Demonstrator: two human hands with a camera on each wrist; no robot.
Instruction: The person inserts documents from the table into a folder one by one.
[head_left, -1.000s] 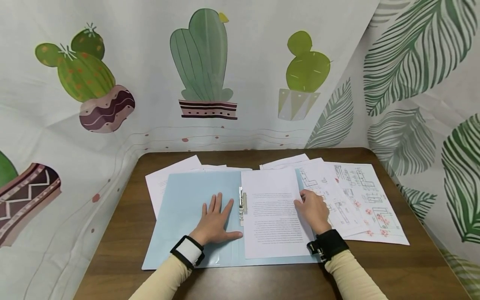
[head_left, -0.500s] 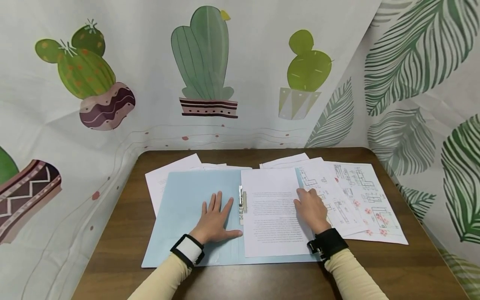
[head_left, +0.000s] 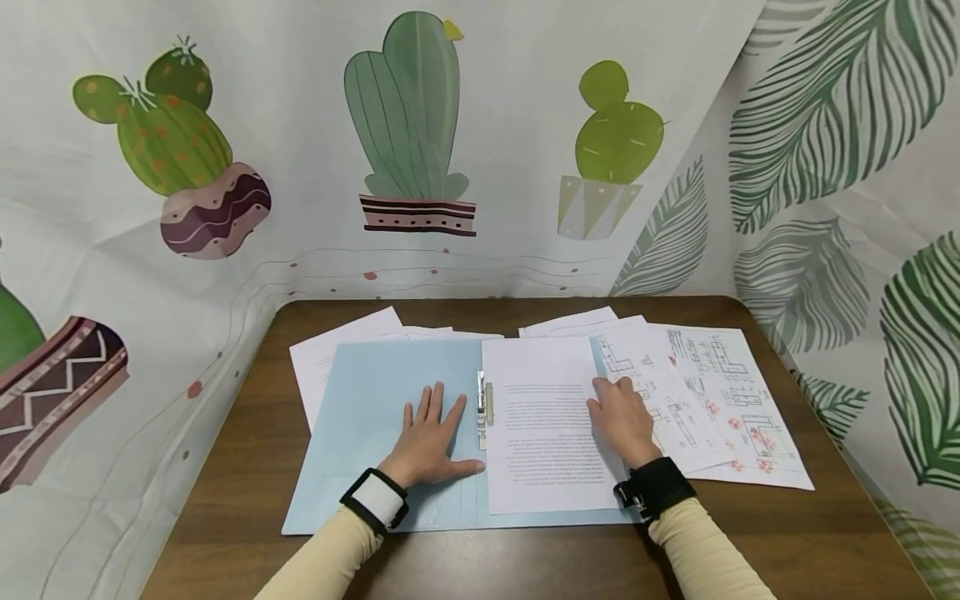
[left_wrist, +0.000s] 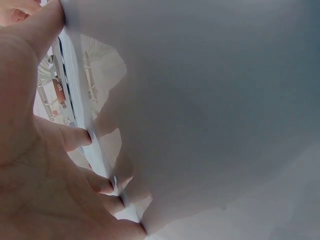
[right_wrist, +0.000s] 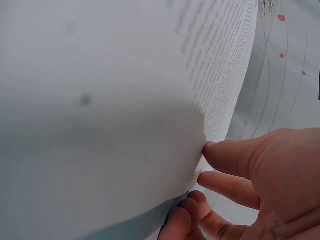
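Note:
A light blue folder (head_left: 408, 367) lies spread flat on the table, with a metal clip (head_left: 486, 398) along its middle. On its right half lies a white printed sheet (head_left: 546, 454), its left edge at the clip. My left hand (head_left: 430, 446) rests on the left half, fingers spread, thumb toward the clip; the left wrist view shows the fingertips (left_wrist: 107, 186) on the glossy cover. At the sheet's right edge, my right hand (head_left: 626, 423) pinches the paper between thumb and forefinger. In the right wrist view the thumb (right_wrist: 225, 152) sits at the bowed edge, the other fingers curled below.
Drawing sheets (head_left: 735, 400) with red marks lie fanned out right of the folder. More papers (head_left: 345, 333) stick out behind it at the left. The brown table (head_left: 232, 492) ends at a curtain (head_left: 517, 167) printed with cacti and leaves.
My right hand's forefinger has straightened somewhat and settled lower over the sheet's edge. The sheet lies flatter at that side. My left hand stays in place on the folder.

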